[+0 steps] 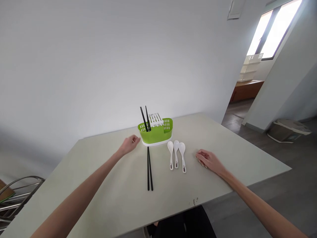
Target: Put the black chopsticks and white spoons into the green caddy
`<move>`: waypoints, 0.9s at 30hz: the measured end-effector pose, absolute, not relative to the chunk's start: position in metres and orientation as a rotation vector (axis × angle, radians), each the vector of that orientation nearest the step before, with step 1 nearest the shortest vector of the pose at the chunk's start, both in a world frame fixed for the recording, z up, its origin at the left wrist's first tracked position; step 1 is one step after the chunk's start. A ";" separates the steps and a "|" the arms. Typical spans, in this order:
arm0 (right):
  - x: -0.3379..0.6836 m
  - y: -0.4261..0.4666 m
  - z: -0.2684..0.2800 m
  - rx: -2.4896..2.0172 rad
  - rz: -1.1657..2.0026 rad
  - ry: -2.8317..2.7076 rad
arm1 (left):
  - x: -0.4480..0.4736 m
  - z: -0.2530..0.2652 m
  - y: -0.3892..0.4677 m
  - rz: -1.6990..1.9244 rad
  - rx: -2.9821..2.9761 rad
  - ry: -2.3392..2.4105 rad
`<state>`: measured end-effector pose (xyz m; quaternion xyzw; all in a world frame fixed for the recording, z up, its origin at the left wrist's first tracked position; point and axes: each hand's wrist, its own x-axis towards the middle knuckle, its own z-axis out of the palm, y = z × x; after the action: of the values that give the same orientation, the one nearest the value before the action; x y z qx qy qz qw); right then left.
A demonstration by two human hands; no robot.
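A green utensil caddy [156, 136] with a white base and a white slotted top piece [155, 119] stands near the wall. Black chopsticks [143, 115] lean upright in its left compartment. Beside its left end is my left hand [130, 144], fingers curled closed, with nothing visible in it. Two more black chopsticks [150, 175] lie on the table in front of the caddy, nearly touching at their far ends. To their right lie three white spoons [176, 155], bowls toward the caddy. My right hand [207, 159] rests on the table right of the spoons, its fingers curled in and holding nothing visible.
The pale table [109, 201] meets a plain wall [111, 66] at the back. Metal-framed furniture [19, 198] is at the lower left. On the floor at right sits a lidded bin [288, 130]. My lap [188, 224] shows below the front edge.
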<state>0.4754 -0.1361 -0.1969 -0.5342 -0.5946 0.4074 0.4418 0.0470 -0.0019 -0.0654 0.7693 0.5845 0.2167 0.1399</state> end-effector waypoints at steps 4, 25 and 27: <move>0.475 -0.138 -0.196 -1.363 0.973 -1.477 | 0.059 -0.093 -0.051 0.138 2.278 1.656; 0.475 -0.139 -0.195 -1.375 0.911 -1.448 | 0.089 -0.067 -0.107 -0.479 2.496 1.893; 0.474 -0.140 -0.194 -1.378 0.913 -1.450 | 0.088 -0.067 -0.112 -0.497 2.524 1.885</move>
<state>0.4743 -0.1401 -0.1936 -0.5582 -0.5874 0.3701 0.4543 0.0881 -0.1116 -0.0666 0.7912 0.5908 -0.1558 -0.0236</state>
